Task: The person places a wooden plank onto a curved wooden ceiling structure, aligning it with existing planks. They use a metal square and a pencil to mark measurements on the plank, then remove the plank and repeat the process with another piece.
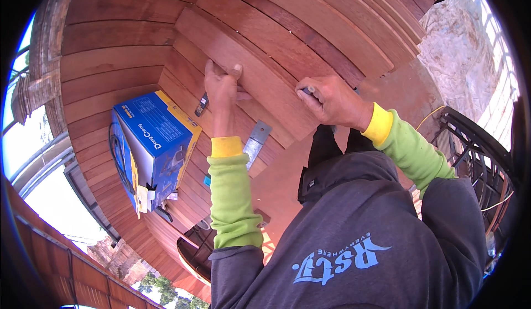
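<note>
A loose reddish-brown wooden plank (265, 90) lies slantwise across the fitted boards. My left hand (221, 85) grips its near edge, thumb on the top face and fingers partly hidden by the edge. Over the plank's right end, my right hand (337, 103) is closed around a small dark-tipped thing (308, 90), perhaps a pencil; most of it is hidden in the fingers. Beside my left wrist lies a short black tool (202, 105) with a label. A flat metal strip like a square's blade (257, 140) lies to the right of my left forearm.
A blue and yellow cardboard box (152, 129) with an open flap and a black cable stands at left. Several long planks (332, 19) are stacked at the far right. A dark metal frame (475, 148) stands at the right, and a teal object (207, 180) is near my left sleeve.
</note>
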`<state>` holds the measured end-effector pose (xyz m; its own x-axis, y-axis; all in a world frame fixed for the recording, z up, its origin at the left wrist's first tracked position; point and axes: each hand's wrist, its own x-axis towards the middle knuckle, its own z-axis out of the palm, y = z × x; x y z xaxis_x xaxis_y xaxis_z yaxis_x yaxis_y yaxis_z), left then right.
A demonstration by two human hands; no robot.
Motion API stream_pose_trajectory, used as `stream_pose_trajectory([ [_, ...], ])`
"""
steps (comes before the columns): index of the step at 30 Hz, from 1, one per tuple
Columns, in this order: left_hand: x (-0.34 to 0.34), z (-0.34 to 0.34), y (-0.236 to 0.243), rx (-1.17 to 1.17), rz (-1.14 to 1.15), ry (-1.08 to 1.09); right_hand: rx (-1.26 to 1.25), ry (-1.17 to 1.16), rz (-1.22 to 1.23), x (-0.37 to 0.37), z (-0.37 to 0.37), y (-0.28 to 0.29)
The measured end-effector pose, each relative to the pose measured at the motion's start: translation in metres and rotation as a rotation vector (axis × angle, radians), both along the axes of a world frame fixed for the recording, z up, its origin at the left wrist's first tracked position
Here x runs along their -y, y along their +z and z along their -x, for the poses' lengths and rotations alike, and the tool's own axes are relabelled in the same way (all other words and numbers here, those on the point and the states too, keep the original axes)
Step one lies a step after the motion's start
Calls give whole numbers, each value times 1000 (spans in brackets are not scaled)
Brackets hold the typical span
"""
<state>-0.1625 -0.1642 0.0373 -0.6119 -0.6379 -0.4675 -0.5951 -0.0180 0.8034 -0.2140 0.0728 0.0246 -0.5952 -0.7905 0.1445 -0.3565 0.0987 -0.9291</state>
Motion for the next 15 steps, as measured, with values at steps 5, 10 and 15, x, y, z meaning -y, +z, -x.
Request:
stream_pose_trajectory([
  [5, 1, -1, 0, -11, -9, 9, -36, -22, 25, 34, 20, -8],
  [10, 0, -2, 1, -12, -2, -4, 9, -4, 7, -20, -11, 0],
  [15, -2, -2, -1, -46, 12, 11, 81, 10, -90, -55, -33, 14],
])
